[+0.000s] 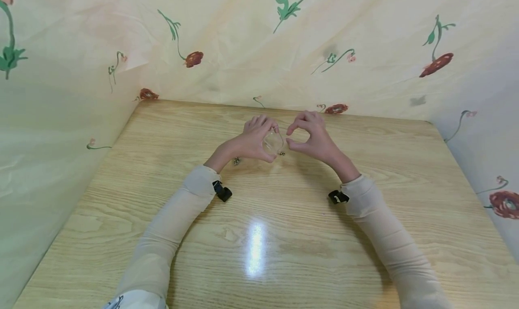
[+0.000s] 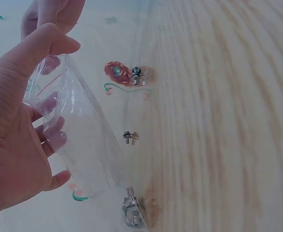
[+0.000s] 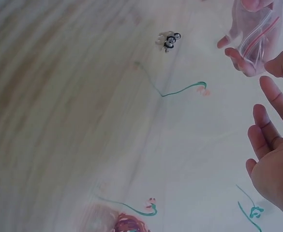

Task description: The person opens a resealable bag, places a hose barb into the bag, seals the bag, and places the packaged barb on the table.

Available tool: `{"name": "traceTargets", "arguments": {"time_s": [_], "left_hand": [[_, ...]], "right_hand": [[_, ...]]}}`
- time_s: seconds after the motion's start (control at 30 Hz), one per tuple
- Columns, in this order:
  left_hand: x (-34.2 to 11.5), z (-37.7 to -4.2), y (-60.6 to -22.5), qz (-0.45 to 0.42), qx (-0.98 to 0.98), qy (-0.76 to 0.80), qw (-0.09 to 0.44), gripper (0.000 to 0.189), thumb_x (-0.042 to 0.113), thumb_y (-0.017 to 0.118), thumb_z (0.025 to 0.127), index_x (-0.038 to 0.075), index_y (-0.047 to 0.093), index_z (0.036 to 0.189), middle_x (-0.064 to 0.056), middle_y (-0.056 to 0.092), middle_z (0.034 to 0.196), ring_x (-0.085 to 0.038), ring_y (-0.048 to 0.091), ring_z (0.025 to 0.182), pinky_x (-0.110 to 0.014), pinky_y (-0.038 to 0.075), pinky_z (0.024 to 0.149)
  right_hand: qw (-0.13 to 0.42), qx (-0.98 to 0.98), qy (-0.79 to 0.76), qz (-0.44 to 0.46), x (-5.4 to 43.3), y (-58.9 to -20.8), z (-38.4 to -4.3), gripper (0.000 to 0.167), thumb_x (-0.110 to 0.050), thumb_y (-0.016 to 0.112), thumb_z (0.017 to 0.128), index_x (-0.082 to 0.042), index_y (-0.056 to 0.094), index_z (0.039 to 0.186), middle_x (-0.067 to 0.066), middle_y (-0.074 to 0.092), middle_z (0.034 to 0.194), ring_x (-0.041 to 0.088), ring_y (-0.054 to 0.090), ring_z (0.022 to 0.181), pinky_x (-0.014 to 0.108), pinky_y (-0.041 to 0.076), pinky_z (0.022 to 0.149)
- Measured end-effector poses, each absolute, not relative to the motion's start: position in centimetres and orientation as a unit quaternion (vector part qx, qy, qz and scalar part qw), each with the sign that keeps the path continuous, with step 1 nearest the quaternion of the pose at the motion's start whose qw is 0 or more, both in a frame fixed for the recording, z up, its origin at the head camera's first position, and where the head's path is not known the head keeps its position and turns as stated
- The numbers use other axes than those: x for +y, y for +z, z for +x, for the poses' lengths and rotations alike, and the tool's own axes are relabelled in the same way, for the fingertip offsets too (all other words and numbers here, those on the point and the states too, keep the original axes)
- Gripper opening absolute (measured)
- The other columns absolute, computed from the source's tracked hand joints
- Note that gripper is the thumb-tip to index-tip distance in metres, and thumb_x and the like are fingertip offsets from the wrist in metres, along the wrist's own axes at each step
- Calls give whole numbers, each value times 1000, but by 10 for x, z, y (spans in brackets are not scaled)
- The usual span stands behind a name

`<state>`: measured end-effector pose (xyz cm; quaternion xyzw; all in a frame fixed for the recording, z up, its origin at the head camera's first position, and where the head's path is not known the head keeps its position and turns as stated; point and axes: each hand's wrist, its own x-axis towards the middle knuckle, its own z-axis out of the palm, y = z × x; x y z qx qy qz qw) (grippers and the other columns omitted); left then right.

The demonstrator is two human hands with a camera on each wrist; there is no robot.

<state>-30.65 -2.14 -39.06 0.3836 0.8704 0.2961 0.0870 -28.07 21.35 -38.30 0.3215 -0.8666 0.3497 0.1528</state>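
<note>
A clear plastic zip bag (image 1: 273, 142) with a red line near its mouth hangs from my left hand (image 1: 256, 140). The thumb and fingers grip the bag near its top, and several fingers show through the plastic in the left wrist view. My right hand (image 1: 314, 137) is just right of the bag, its thumb and forefinger curved apart with nothing visible between them. Small metal fittings with dark rings lie on the table: one fitting (image 2: 136, 75) is farther off, a smaller one (image 2: 128, 137) nearer, and a cluster (image 2: 133, 210) sits by the bag's lower edge.
The wood-grain table (image 1: 292, 250) is bordered at the back and sides by a pale flower-print cloth (image 1: 243, 38). Black wrist straps (image 1: 222, 191) sit on both sleeves. A bright light reflection marks the tabletop between the forearms.
</note>
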Motion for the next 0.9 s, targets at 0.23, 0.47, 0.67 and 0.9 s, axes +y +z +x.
{"name": "traceTargets", "arguments": {"time_s": [0.23, 0.47, 0.67, 0.9], "left_hand": [[-22, -307, -391, 382, 869, 301, 92, 65, 35, 78, 79, 11, 43, 128, -12, 40, 128, -26, 30, 113, -48, 23, 97], [-22, -308, -392, 381, 868, 303, 94, 66, 35, 78, 79, 10, 44, 129, -13, 41, 128, -26, 30, 113, -47, 23, 97], [-22, -307, -391, 379, 870, 301, 95, 65, 36, 78, 79, 11, 44, 129, -13, 40, 128, -26, 30, 112, -46, 23, 96], [-21, -307, -391, 379, 870, 300, 98, 65, 33, 79, 78, 12, 43, 128, -14, 40, 129, -26, 29, 112, -47, 23, 98]], "right_hand": [[149, -873, 336, 322, 221, -385, -280, 9, -6, 77, 79, -10, 73, 87, 17, 59, 102, 37, 43, 100, 61, 21, 97], [130, -879, 324, 325, 225, -390, -279, 9, -8, 77, 80, -9, 73, 87, 14, 59, 98, 31, 40, 93, 58, 21, 93], [102, -885, 317, 325, 226, -395, -281, 7, -10, 74, 80, -12, 72, 87, 12, 60, 99, 29, 38, 94, 53, 21, 90], [76, -886, 307, 339, 226, -401, -283, 10, -9, 76, 78, -12, 72, 86, 12, 61, 98, 27, 37, 91, 51, 22, 90]]}}
